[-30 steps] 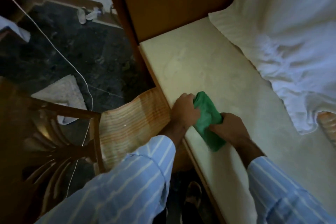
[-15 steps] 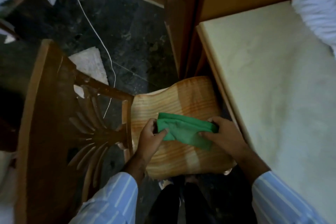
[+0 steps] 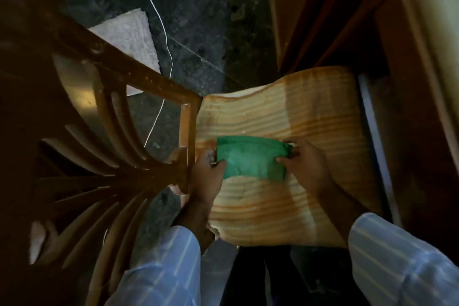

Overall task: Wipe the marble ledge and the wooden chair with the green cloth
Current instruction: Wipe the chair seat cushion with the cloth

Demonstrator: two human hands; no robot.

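Note:
The green cloth is folded and stretched flat on the striped orange seat cushion of the wooden chair. My left hand pinches the cloth's left end, close to the chair's back post. My right hand grips its right end. The chair's dark carved backrest fills the left of the view. Only a pale strip of the marble ledge shows at the top right edge.
A wooden cabinet side stands between chair and ledge. The dark stone floor holds a grey mat and a thin white cable. My dark trouser legs are below the seat.
The cloth and both hands left the marble ledge and came down onto the chair seat. The view swung left and down, and the cloth is spread wider between the hands.

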